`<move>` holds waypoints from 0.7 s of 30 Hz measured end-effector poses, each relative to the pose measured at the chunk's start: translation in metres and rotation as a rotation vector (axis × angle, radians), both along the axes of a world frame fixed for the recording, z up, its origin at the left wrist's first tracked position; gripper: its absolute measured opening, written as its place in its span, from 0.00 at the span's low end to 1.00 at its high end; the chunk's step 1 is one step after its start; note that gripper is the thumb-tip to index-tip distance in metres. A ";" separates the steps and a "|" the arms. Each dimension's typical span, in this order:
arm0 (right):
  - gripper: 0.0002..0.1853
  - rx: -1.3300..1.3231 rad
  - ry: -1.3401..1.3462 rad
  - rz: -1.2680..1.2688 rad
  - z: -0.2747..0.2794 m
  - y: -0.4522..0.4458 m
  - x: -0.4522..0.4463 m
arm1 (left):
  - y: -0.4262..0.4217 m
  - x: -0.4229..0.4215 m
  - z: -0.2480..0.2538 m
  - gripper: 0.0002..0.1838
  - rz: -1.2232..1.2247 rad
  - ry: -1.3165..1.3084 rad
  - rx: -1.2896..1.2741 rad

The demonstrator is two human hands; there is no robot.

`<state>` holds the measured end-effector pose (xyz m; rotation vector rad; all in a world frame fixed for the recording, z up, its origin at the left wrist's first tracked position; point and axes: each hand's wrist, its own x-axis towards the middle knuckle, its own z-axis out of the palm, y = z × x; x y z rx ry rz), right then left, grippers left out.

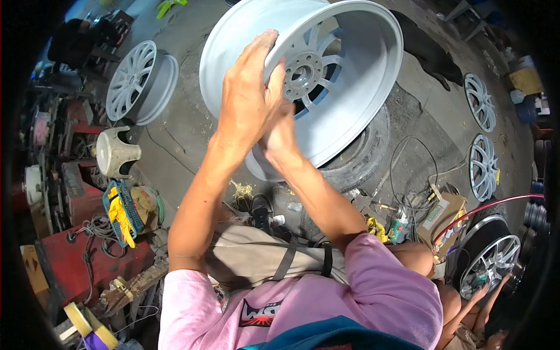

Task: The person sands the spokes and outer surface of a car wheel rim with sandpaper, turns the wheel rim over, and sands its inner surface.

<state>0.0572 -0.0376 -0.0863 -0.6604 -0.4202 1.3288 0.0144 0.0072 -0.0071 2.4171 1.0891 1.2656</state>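
A large light-grey wheel rim (pixel 361 111) stands tilted on its edge in front of me, its hub and spokes visible inside. My left hand (pixel 251 93) is closed over the near lip of the wheel rim, long fingers along the outer side and thumb on the inner side. Close behind it, my right hand (pixel 280 131) is at the same lip, on the inner side. Its fingers are mostly hidden by my left hand and slightly blurred. Under the wheel rim lies a dusty black tyre (pixel 364 154).
Another grey wheel rim (pixel 166 87) stands at left, near a white plastic stool (pixel 114 153). A blue basket (pixel 129 201) holds yellow gloves. At right are two spoked wheel faces (pixel 483 166), a cable and a cardboard box (pixel 446 213). Another person's hands (pixel 481 294) touch a wheel at lower right.
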 end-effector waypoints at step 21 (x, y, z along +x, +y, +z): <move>0.32 0.607 -2.744 -0.052 -0.040 0.041 0.367 | 0.008 0.001 -0.001 0.23 0.043 0.021 0.076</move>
